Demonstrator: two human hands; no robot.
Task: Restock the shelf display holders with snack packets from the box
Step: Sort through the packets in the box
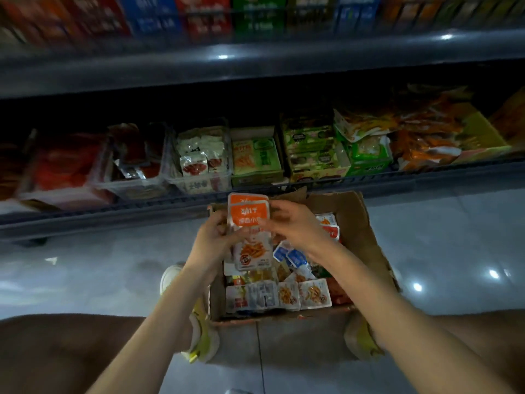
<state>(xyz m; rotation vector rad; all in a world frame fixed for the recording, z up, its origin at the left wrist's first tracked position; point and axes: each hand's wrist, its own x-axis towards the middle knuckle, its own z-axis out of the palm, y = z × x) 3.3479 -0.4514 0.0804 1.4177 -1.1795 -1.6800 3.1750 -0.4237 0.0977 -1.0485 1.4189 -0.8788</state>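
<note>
Stack position: the stack of snack packets [248, 213] is held between both hands, above the far end of the box [366, 237] and just short of the shelf rail [113, 207].
Stack long axis: it runs away from the person, with the orange header end toward the shelf and the printed food end toward the wrists. The faces are turned up to the camera.
Left hand state: the left hand [211, 240] grips the left edge of the stack with curled fingers.
Right hand state: the right hand [295, 223] pinches the right edge near the header, fingers bent over the top packet.
Nearer hand: both hands are about level. The right hand sits slightly further forward, toward the shelf.
Target direction: the display holders lie straight beyond the fingertips. The clear holder [203, 163] is ahead and slightly left, and the green carton [255, 160] is directly ahead.
Matching holder: cannot tell. An orange-toned pile [420, 137] lies ahead and well to the right, too blurred to compare.
Remaining stock: loose packets [284, 295] lie in the box below the wrists, so restocking is judged unfinished.
Coming move (judgement): a forward reach over the rail, header end leading. Both hands must keep the edges squared or the stack may fan apart.
</note>
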